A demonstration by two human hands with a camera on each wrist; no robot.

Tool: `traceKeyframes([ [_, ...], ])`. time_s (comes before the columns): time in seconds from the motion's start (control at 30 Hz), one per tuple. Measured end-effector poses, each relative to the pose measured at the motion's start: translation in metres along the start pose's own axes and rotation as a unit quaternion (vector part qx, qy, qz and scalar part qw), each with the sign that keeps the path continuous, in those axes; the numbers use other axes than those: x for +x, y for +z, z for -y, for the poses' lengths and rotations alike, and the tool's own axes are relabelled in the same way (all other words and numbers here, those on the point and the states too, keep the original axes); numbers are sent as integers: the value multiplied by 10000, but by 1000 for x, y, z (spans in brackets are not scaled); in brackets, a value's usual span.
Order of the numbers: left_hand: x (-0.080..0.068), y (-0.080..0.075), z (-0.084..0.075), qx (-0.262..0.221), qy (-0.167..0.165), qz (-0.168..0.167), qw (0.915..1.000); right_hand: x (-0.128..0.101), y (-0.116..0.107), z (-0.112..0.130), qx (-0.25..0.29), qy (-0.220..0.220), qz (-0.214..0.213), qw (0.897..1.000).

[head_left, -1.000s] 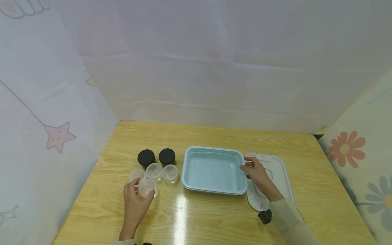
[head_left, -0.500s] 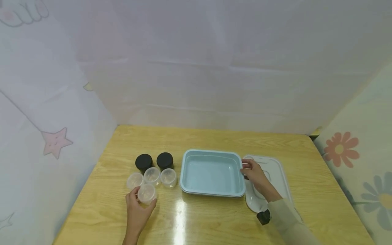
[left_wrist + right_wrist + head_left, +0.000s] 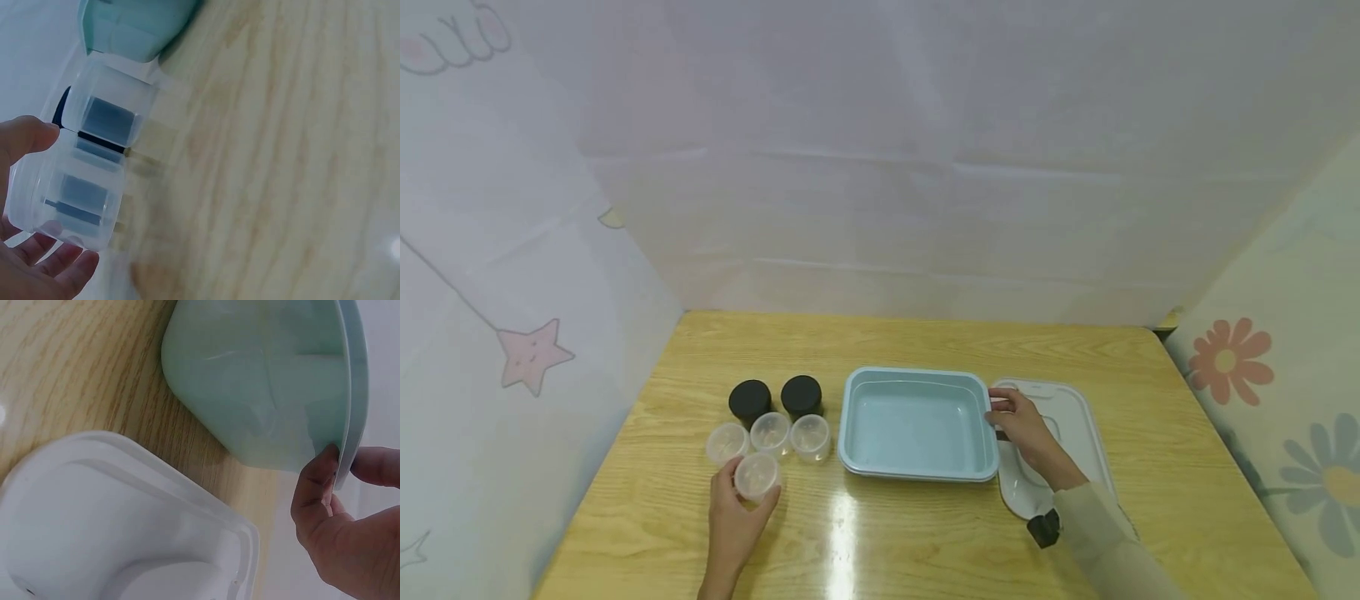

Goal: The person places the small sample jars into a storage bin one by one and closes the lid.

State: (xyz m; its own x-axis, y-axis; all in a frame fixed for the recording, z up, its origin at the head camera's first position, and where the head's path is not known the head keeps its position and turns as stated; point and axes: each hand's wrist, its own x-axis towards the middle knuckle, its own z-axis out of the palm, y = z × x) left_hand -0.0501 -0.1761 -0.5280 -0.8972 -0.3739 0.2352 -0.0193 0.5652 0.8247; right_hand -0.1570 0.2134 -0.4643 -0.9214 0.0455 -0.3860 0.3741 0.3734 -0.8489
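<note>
My left hand (image 3: 739,510) curls round the nearest of several clear plastic cups (image 3: 757,476) at the table's left; in the left wrist view the thumb and fingertips (image 3: 37,137) wrap that clear cup (image 3: 69,203). Two black-lidded jars (image 3: 750,399) stand behind the cups. My right hand (image 3: 1024,430) pinches the right rim of the light-blue tub (image 3: 917,425), thumb and finger on either side of the tub's edge (image 3: 347,434) in the right wrist view. A white lid (image 3: 1078,433) lies flat under and beside that hand.
The wooden table (image 3: 925,533) is walled by pale sheets on the back and left, and a flowered sheet (image 3: 1262,367) on the right. A small black device (image 3: 1045,528) sits at my right wrist. Bare wood lies in front of the tub.
My left hand has closed round the nearest clear cup. The right hand stays on the tub's rim; the view shifted slightly.
</note>
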Motion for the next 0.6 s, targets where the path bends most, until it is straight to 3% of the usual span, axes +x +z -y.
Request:
traceKeyframes([
  [0.47,12,-22,-32,-12,-118,636,9979,1,-1,-1,116,44,29,9999],
  [0.6,14,-27,-42,56,-8,745,9972,1,-1,-3,110,32,94,9999],
])
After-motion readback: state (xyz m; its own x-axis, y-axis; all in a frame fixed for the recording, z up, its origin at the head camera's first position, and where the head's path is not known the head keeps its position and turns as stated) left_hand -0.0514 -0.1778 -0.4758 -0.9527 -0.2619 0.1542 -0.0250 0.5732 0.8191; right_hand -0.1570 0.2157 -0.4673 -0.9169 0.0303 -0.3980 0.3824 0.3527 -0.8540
